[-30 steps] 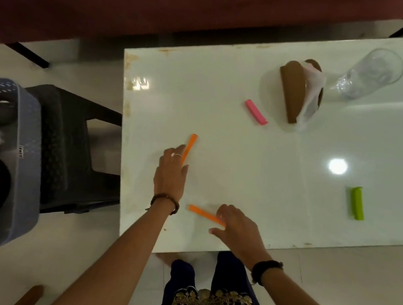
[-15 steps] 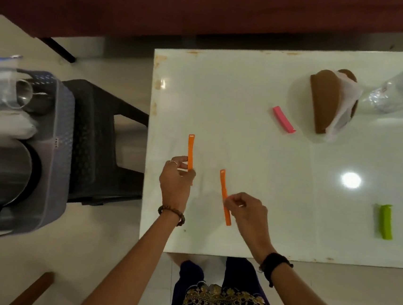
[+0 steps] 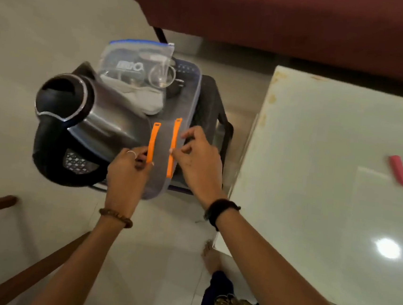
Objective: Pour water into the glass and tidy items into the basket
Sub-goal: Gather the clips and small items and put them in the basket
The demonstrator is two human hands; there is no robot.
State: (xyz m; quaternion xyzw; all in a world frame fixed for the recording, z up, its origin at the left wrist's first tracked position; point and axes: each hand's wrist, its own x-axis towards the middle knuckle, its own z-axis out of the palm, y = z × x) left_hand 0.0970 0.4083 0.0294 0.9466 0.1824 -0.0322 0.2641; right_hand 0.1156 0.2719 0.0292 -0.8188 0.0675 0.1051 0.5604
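The basket (image 3: pixel 196 95) — a grey-blue plastic one — is seen resting on a dark stool (image 3: pixel 219 119) just beside the white table (image 3: pixel 317 163). Inside it a steel kettle (image 3: pixel 75 125) is lying on its side, with a zip bag (image 3: pixel 140 60), a folded grey cloth (image 3: pixel 141 100) and a clear glass (image 3: pixel 162 74) packed behind it. Two orange clips are held upright over the basket's near end: the left orange clip (image 3: pixel 152 142) is pinched at its lower end by the left hand (image 3: pixel 126 169), and the right orange clip (image 3: pixel 173 147) is pinched near its middle between thumb and forefinger of the right hand (image 3: pixel 198 162), the other fingers loosely curled. The clips are held parallel and close together, not touching. A pink clip (image 3: pixel 400 171) is left lying on the table — well apart from the basket.
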